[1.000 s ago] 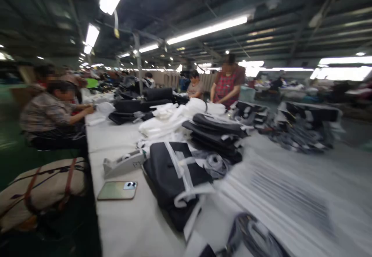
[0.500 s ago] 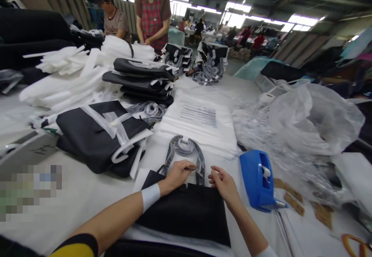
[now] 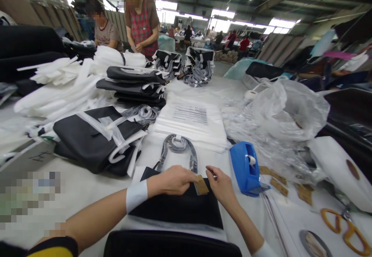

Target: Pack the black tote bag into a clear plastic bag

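Two hands meet over a black bag [image 3: 177,206] lying flat on the bench [image 3: 95,195]: the left hand [image 3: 171,180] and the right hand [image 3: 221,185] are both pinched shut on a small brown tag [image 3: 201,184] at the bag's top edge, just below its wrapped handle [image 3: 178,148]. The tag looks not yet fastened (a judgement). Right of the hands sits a blue tape dispenser [image 3: 245,168] with spare tags [image 3: 276,177] beside it. Beyond, finished bags [image 3: 133,84] are stacked.
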### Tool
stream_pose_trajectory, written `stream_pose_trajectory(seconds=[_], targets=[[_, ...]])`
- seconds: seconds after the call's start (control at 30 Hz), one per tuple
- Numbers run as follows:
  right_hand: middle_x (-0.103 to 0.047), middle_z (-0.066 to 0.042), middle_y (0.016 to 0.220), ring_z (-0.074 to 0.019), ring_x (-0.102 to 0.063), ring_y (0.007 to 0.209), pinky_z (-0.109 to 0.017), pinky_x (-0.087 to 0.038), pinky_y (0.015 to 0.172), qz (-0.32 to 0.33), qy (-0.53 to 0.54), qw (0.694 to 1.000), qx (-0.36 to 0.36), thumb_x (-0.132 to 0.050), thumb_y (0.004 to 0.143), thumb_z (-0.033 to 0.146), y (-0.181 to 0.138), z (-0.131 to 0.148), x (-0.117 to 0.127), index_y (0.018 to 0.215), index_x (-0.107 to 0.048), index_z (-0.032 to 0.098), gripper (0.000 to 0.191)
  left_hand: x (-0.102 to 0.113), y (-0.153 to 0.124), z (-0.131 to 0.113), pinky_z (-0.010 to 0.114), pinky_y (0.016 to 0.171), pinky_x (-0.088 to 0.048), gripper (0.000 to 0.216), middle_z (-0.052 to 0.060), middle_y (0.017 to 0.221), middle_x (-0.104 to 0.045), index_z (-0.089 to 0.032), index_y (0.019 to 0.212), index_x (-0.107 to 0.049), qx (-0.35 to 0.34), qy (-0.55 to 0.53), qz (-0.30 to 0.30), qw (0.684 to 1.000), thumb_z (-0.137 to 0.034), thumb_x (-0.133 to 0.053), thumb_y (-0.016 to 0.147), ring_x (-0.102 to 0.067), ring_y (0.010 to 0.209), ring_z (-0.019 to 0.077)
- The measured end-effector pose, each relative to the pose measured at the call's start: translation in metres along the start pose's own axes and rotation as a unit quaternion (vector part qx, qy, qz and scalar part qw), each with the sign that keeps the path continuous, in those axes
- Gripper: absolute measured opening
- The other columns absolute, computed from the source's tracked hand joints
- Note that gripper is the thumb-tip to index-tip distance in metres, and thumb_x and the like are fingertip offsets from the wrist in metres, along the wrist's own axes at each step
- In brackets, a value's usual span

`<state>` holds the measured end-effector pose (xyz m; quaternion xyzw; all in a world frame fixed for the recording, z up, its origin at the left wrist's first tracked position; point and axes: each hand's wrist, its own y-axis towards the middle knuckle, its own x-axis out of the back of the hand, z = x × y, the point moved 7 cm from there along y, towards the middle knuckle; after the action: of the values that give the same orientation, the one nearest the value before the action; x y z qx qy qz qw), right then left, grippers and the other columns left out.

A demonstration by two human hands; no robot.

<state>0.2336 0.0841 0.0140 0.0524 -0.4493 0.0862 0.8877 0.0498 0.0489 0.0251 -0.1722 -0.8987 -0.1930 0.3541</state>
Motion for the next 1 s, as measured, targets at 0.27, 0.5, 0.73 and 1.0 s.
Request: stream_pose_trajectory(seconds=[0.27,0.5,0.73,1.0], targets=[[-0.071,-0.015,0.099,-0.0306,-0.067,0.094,-0.037,-0.049,0.074,0.096,-0.148,0.981,-0.079,-0.059,0.083,0.053,0.041,0.013,-0.054,0.121,-0.055,0.014,0.055,0.057,0.067,0.089,0.054,0.100,-0.036,0.082,0.020,0.138,-0.046,-0.020,0.147,-0.027,0.264,0.178,-0.085,0.944,-0.037,-0.068,0.078,-0.044,0.124,0.0396],[-0.065,-0.014,0.103,-0.0262,-0.064,0.093,-0.035,-0.045,0.076,0.087,-0.245,0.964,-0.052,-0.042,0.090,0.013,0.021,0.025,-0.063,0.113,-0.053,0.015,0.025,0.049,0.078,0.144,0.049,0.093,-0.042,0.048,0.020,0.122,-0.051,-0.015,0.122,-0.048,0.367,0.222,-0.040,0.903,-0.027,-0.062,0.078,-0.049,0.117,0.0362],[-0.061,-0.018,0.112,-0.0287,-0.058,0.097,-0.039,-0.046,0.078,0.064,-0.345,0.931,0.102,-0.044,0.095,0.021,0.011,0.039,-0.073,0.137,-0.042,0.009,0.043,0.052,0.099,0.138,0.042,0.096,-0.041,0.034,0.015,0.122,-0.049,-0.017,0.121,-0.046,0.295,0.235,-0.037,0.925,-0.013,-0.045,0.087,-0.048,0.115,0.0285],[-0.036,-0.016,0.152,-0.0316,-0.027,0.142,-0.055,-0.029,0.109,0.148,-0.242,0.936,0.210,-0.040,0.099,0.037,-0.006,0.023,-0.088,0.141,-0.044,0.014,0.048,0.046,0.099,0.135,0.046,0.092,-0.044,0.026,0.017,0.122,-0.051,-0.016,0.113,-0.057,0.287,0.223,-0.057,0.930,-0.016,-0.044,0.090,-0.049,0.114,0.0310]])
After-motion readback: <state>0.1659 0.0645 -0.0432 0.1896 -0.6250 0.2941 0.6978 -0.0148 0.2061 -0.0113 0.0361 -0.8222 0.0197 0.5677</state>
